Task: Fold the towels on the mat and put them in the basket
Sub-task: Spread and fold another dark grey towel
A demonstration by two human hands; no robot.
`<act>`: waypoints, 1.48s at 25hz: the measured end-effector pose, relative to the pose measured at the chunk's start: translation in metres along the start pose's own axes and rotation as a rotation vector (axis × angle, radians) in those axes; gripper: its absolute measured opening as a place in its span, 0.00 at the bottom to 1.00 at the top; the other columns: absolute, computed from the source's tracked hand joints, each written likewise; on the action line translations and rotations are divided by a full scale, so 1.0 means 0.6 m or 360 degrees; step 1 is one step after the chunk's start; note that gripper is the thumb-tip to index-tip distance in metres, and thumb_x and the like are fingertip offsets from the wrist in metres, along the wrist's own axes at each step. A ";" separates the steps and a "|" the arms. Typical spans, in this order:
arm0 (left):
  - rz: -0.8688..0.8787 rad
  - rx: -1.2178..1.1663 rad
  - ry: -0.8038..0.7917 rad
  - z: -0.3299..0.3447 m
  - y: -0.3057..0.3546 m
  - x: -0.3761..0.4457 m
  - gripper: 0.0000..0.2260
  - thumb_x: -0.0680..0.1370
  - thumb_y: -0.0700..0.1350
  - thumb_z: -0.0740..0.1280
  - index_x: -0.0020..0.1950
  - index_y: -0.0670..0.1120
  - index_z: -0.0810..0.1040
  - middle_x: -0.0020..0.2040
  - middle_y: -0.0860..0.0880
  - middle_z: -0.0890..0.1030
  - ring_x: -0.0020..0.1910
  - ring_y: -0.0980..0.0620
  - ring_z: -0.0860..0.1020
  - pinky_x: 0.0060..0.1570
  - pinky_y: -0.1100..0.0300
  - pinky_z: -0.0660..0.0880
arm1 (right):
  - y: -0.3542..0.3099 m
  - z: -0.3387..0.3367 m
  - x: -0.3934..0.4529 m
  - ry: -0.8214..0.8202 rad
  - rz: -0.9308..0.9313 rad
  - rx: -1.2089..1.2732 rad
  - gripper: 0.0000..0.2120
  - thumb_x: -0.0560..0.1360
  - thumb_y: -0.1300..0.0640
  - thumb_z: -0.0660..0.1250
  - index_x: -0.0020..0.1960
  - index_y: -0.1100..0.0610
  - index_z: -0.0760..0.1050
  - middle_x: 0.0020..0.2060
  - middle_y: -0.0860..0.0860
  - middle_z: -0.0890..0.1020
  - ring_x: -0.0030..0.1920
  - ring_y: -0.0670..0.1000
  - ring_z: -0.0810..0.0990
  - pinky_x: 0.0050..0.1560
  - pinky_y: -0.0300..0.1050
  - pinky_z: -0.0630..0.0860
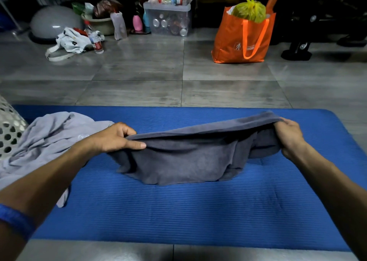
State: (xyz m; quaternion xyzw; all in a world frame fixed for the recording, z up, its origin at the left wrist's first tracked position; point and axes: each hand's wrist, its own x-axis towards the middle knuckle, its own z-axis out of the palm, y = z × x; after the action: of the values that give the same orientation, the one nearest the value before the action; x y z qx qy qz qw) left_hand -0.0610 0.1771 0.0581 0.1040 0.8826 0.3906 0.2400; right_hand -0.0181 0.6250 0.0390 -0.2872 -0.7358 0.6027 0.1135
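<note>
A dark grey towel point(184, 157) hangs stretched between my two hands above the blue mat point(178, 211), its lower part sagging onto the mat. My left hand point(117, 137) pinches its left top edge between thumb and fingers. My right hand point(290, 137) grips the right top edge, with bunched cloth below it. A light lilac towel point(45, 141) lies crumpled on the mat's left end, partly under my left forearm. The white perforated basket point(10, 129) shows only at the left frame edge, beside that towel.
Grey tiled floor lies beyond the mat. An orange shopping bag point(242, 38) stands at the far right. A clear storage box point(168, 20), a grey dome ball point(53, 22), a white bag point(73, 41) and a water bottle point(95, 40) line the back.
</note>
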 end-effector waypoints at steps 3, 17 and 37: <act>-0.0051 -0.0163 -0.0200 0.000 0.014 -0.010 0.18 0.67 0.51 0.78 0.32 0.44 0.72 0.26 0.50 0.71 0.25 0.56 0.67 0.24 0.66 0.63 | -0.015 -0.015 -0.003 -0.0537 -0.0013 -0.0656 0.07 0.76 0.60 0.65 0.44 0.61 0.81 0.40 0.57 0.84 0.38 0.50 0.79 0.38 0.43 0.75; -0.0479 0.1187 0.0241 -0.103 0.024 0.051 0.10 0.78 0.48 0.68 0.54 0.45 0.83 0.53 0.49 0.81 0.56 0.47 0.78 0.53 0.62 0.73 | -0.065 -0.049 0.119 0.0105 -0.0064 -0.1697 0.12 0.72 0.50 0.71 0.43 0.59 0.75 0.46 0.59 0.80 0.47 0.60 0.80 0.47 0.50 0.76; -0.0285 0.0538 0.0500 0.056 -0.189 0.009 0.14 0.69 0.38 0.78 0.32 0.56 0.81 0.33 0.51 0.84 0.37 0.50 0.82 0.42 0.58 0.77 | 0.155 -0.065 0.046 0.0065 -0.0510 -0.1260 0.11 0.70 0.70 0.68 0.39 0.54 0.74 0.33 0.54 0.78 0.39 0.61 0.79 0.41 0.49 0.73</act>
State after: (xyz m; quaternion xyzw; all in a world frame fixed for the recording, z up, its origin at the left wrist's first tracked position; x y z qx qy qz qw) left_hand -0.0481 0.1243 -0.0470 0.0022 0.9676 0.2259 0.1128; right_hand 0.0063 0.6826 -0.0446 -0.2025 -0.9434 0.2425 0.1011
